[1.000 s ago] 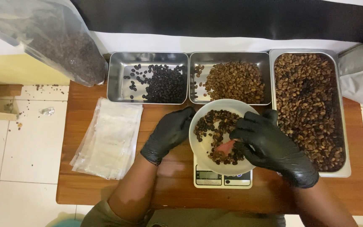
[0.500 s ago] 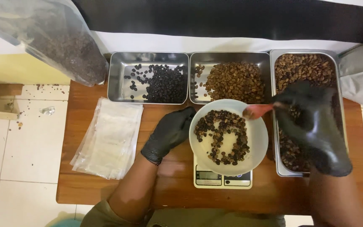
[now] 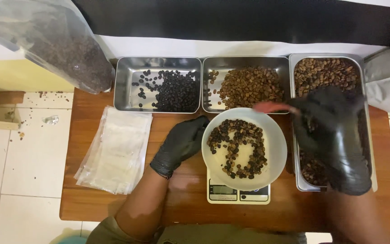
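right hand [image 3: 328, 135] closed around red scoop [image 3: 271, 107], above tray [image 3: 370, 90]

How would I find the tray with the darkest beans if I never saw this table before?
Look at the wooden table and find the row of three metal trays along its far edge. Take the one at the left end, above the stack of clear plastic bags. Its beans are almost black and fill only its right half, while the others hold brown beans.

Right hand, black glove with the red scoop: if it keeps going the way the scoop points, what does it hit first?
The right hand holds a red scoop pointing left over the white bowl's far rim. Straight on, it likely meets the middle steel tray of brown beans, though height is unclear.
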